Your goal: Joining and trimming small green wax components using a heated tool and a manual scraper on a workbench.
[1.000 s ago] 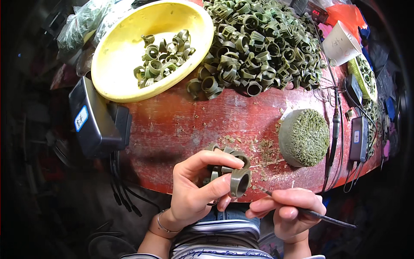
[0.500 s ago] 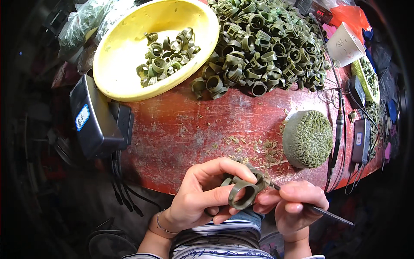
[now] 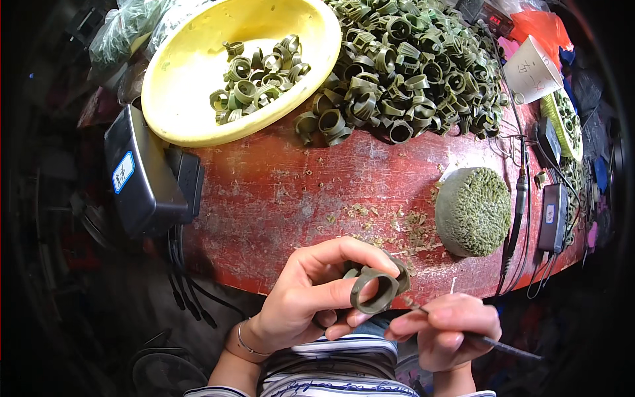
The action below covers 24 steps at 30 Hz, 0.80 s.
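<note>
Dark green rings, apparently more than one, sit in the closed fingers of my left hand (image 3: 311,294). The nearest ring (image 3: 374,292) turns its round opening toward me. Pinched in my right hand (image 3: 456,327) is a slim dark carving tool (image 3: 506,347), its handle pointing down to the right. Its tip, with a bit of green residue near it, is just right of the rings and apart from them. My left fingers hide part of the rings.
A yellow basin (image 3: 178,112) with green rings stands far left, next to a large heap of similar rings (image 3: 410,73). A round block with a crumbly green top (image 3: 479,212) is on the red table (image 3: 264,218). Cables (image 3: 519,205), a white cup (image 3: 532,71) and a metal box (image 3: 142,178) flank the work area.
My right hand has drawn the tool down slightly, and its tip has come away from the rings. My left hand keeps its grip, with the rings turned a little.
</note>
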Each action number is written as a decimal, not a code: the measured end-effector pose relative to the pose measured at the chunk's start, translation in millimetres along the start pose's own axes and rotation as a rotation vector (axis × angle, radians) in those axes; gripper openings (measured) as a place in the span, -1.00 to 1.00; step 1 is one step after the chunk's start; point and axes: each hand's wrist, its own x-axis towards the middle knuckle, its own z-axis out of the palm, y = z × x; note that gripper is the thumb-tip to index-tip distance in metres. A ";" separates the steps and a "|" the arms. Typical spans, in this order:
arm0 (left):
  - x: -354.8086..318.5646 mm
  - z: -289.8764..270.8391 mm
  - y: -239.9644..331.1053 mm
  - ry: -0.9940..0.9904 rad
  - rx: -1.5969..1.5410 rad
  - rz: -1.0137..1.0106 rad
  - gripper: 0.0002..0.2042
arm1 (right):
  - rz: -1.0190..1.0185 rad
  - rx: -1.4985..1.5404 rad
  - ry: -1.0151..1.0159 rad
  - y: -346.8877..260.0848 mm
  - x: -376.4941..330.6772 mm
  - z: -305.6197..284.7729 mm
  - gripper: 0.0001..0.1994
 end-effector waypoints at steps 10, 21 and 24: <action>-2.1 0.7 -1.7 0.049 0.049 0.011 -0.77 | -0.019 -0.139 0.130 7.6 -7.5 5.8 -0.71; -1.4 7.5 -0.3 0.159 0.348 0.079 -0.81 | -0.128 -0.019 0.029 10.7 7.9 1.2 -0.69; 0.0 11.7 -1.6 0.135 0.611 0.195 -0.79 | -0.263 -0.136 0.041 6.9 9.3 -3.1 -0.78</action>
